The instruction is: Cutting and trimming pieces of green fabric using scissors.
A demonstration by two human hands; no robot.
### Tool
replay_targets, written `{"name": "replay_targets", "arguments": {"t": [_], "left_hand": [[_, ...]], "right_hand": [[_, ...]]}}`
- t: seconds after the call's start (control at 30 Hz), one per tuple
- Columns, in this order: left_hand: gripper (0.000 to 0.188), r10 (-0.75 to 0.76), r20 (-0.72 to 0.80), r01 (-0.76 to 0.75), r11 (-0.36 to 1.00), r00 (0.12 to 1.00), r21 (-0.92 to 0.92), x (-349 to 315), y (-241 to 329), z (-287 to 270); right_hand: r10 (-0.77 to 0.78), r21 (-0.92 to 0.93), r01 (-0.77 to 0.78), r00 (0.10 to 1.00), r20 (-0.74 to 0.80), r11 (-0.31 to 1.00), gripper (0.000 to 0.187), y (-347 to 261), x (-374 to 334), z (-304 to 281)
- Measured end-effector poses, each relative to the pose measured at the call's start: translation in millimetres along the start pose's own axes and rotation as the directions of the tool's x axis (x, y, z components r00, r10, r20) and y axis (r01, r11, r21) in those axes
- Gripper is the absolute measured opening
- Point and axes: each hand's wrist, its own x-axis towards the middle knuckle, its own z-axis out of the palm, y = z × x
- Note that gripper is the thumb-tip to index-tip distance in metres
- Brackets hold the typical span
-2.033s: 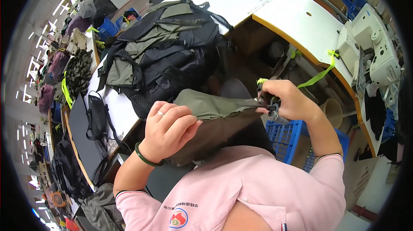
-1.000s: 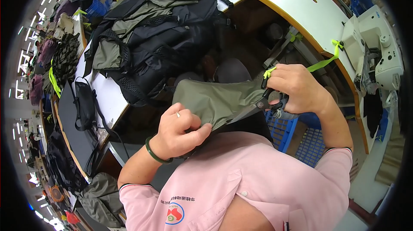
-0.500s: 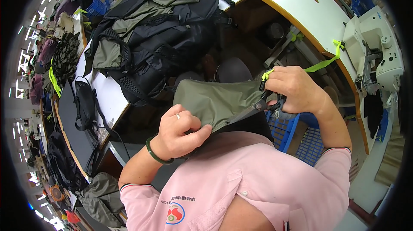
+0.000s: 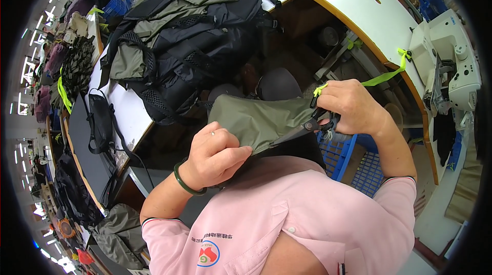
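An olive-green fabric piece (image 4: 256, 117) is stretched over my lap, between both hands. My left hand (image 4: 218, 153), with a ring and a green bangle on its wrist, pinches the fabric's near left edge. My right hand (image 4: 352, 106) grips the handles of dark scissors (image 4: 296, 132) with a neon-yellow strip tied on. The blades point left along the fabric's near edge, toward my left fingers. The blade tip lies against the cloth, and I cannot tell whether it cuts. My right fingers are also close to the fabric's right corner.
A black and olive backpack (image 4: 205, 39) lies across the white table beyond my lap. To the right are a white sewing machine (image 4: 458, 57) on a wood-edged table (image 4: 359, 3) and a neon-yellow ribbon (image 4: 384, 76). Blue plastic baskets (image 4: 338, 157) stand below my right arm.
My left fingers have curled in more and the hand has shifted very slightly along the fabric's edge. The scissors and my right hand are nearly where they were.
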Motion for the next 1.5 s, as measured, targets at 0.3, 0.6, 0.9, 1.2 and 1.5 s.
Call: {"name": "replay_targets", "arguments": {"t": [0.3,0.6,0.9,1.2,1.5], "left_hand": [[0.022,-0.530,0.264,0.592,0.720,0.806,-0.363,7,0,-4],[0.031,-0.562,0.767,0.563,-0.541,0.310,-0.624,6,-11,-1],[0.033,-0.545,0.779,0.431,-0.650,0.309,-0.626,7,-8,5],[0.032,-0.568,0.771,0.432,-0.641,0.288,-0.634,10,-4,7],[0.032,-0.574,0.757,0.401,-0.643,0.311,-0.652,8,-6,7]], "right_hand": [[0.099,0.126,-0.090,0.993,-0.066,0.988,0.033,3,1,-4],[0.089,-0.161,-0.121,0.977,-0.194,0.980,0.031,-11,6,-2],[-0.011,-0.373,-0.072,0.976,-0.216,0.925,0.023,-19,14,-16],[0.010,-0.444,-0.088,0.985,-0.175,0.891,0.020,-19,12,-20],[0.065,-0.338,-0.130,0.978,-0.199,0.932,0.024,-22,13,-24]]}}
